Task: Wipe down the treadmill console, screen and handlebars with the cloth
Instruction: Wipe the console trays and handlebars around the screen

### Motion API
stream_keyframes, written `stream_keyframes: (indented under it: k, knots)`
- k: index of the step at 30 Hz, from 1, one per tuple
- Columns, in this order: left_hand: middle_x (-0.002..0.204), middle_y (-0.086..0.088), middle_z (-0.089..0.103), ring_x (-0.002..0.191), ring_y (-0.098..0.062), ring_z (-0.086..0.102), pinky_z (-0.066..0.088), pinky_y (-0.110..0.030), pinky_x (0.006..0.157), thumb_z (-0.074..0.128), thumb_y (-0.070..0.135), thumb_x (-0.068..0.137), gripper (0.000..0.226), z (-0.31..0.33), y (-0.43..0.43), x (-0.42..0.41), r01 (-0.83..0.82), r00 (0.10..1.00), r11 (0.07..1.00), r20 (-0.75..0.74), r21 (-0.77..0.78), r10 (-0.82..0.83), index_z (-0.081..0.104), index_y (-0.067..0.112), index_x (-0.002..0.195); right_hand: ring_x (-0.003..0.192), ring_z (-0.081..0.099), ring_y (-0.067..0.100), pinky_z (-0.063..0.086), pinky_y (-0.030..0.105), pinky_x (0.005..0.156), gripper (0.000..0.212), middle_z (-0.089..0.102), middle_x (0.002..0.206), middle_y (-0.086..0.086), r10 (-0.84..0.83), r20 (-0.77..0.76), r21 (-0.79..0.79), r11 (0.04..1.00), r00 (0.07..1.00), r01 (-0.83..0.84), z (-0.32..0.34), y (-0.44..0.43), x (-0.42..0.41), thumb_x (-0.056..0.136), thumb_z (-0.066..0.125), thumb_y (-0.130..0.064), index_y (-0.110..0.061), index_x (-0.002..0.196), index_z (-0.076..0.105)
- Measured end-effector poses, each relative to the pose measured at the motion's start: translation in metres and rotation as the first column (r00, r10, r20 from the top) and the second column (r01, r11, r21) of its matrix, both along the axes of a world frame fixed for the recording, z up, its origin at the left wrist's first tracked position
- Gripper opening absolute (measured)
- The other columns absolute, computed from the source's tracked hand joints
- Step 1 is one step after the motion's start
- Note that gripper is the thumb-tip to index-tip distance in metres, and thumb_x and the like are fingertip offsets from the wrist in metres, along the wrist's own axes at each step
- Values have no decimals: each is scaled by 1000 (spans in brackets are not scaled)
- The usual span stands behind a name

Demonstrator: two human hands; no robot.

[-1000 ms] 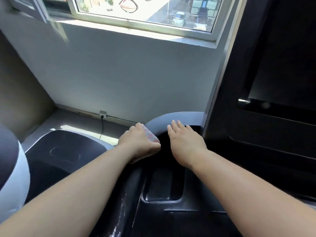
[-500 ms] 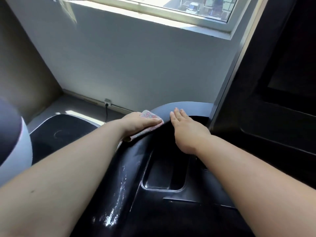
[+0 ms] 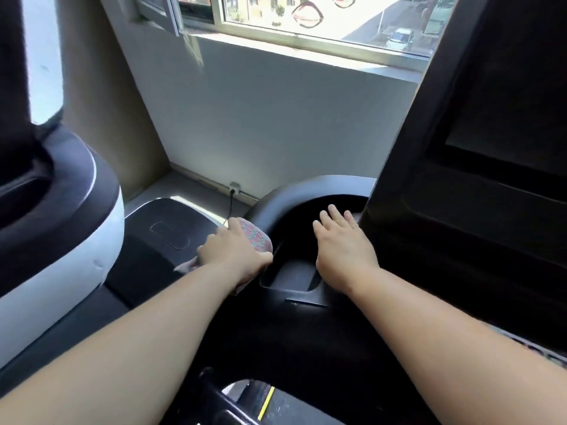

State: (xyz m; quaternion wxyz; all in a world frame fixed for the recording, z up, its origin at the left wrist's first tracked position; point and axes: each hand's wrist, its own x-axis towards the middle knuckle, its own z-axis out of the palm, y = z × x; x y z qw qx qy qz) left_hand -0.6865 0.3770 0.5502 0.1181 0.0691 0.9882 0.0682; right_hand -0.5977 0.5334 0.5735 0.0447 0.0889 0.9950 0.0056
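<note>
Pink, teal-speckled fabric: a small crumpled cloth (image 3: 257, 239) on the left shoulder of the black moulded-plastic treadmill console (image 3: 291, 332), pressed there beneath the left hand (image 3: 233, 256). Lies with its long axis on a diagonal, far end pointing toward the curved grey rim (image 3: 306, 187) and the window wall, near end trailing back and left off the console's outer edge. Left fingers (image 3: 211, 246) curled down over the cloth, thumb along its inner side, gripping it.

Right hand (image 3: 345, 240) palm down just inside the rim, fingers (image 3: 336, 214) straight and slightly spread, holding nothing, tips close to the dark upright column carrying the black screen (image 3: 506, 118). Between the two hands, a shallow rectangular recessed tray (image 3: 291, 279), parted from the cloth by a narrow ridge.

Open room left of the cloth only as far as the drop at the console's edge. Beyond that and lower down, a flat black cover with an oval outline (image 3: 159, 240) and a neighbouring white-and-black machine (image 3: 76, 240). Ahead, a grey wall with a socket and plugged cable (image 3: 234, 188). To the right, the column close against the right hand.
</note>
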Motion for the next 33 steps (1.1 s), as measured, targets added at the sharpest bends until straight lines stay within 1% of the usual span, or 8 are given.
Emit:
stream_keyframes:
  k: [4, 6, 16, 21, 24, 28, 30, 33]
  knots:
    - [127, -8, 43, 112, -25, 48, 41, -40, 88, 54, 75, 71, 108, -16, -23, 47, 38, 959, 967, -261, -251, -106, 11, 10, 146, 148, 5, 23, -3, 36, 119, 55, 22, 157, 8, 45, -27, -78, 996, 999, -47, -11, -6, 22, 92, 36, -12, -9, 147, 30]
    - [129, -8, 39, 110, -24, 46, 40, -38, 88, 47, 76, 76, 109, -23, -32, 59, 61, 928, 947, -331, -317, -171, 4, 7, 149, 148, 9, 22, -2, 36, 119, 53, 29, 154, 6, 58, -46, -95, 994, 997, -63, -15, -7, 26, 91, 37, -13, -11, 144, 34]
    - [135, -13, 41, 117, -31, 45, 40, -43, 88, 55, 69, 78, 99, -18, 31, 3, 64, 965, 980, -237, -187, -109, 16, 7, 144, 146, 14, 17, -4, 30, 118, 51, 41, 146, 0, 53, -155, -161, 984, 987, -78, -22, -6, 27, 91, 37, -12, -14, 142, 38]
    - [139, -16, 38, 122, -34, 42, 39, -45, 91, 63, 67, 72, 106, -19, 70, -33, 133, 967, 981, -200, -143, -160, 16, 6, 146, 143, 22, 16, -4, 27, 117, 45, 48, 139, 0, 13, -212, -144, 989, 977, -44, -30, -5, 22, 90, 38, -12, -14, 134, 48]
    - [143, -17, 34, 127, -35, 38, 37, -46, 96, 66, 64, 72, 110, -19, 70, -36, 160, 971, 976, -156, -147, -183, 11, 8, 149, 135, 34, 22, 5, 27, 116, 40, 57, 128, 4, -24, -222, -113, 994, 975, -1, -34, -6, 20, 86, 41, -9, -11, 123, 57]
    - [144, -16, 30, 128, -33, 35, 35, -47, 98, 71, 51, 69, 113, -11, 46, -21, 135, 987, 982, -72, -131, -146, 4, 10, 150, 114, 54, 36, 37, 38, 105, 36, 68, 97, 12, -32, -226, -43, 999, 974, 23, -35, -13, 21, 74, 40, -10, -4, 96, 67]
    - [142, -16, 31, 126, -33, 36, 36, -47, 96, 71, 50, 68, 115, -10, 27, -7, 126, 989, 984, -60, -125, -134, 2, 10, 150, 117, 51, 33, 34, 37, 104, 33, 67, 102, 8, -24, -170, 36, 999, 985, 31, -28, -22, 23, 79, 42, -11, -9, 102, 66]
    - [140, -15, 32, 125, -31, 37, 37, -46, 93, 72, 54, 67, 116, -11, 1, 14, 112, 990, 985, -68, -130, -121, 2, 11, 150, 120, 45, 24, 28, 32, 105, 28, 63, 110, 1, -87, -177, 2, 996, 980, 89, -26, -38, 30, 85, 45, -15, -17, 109, 60]
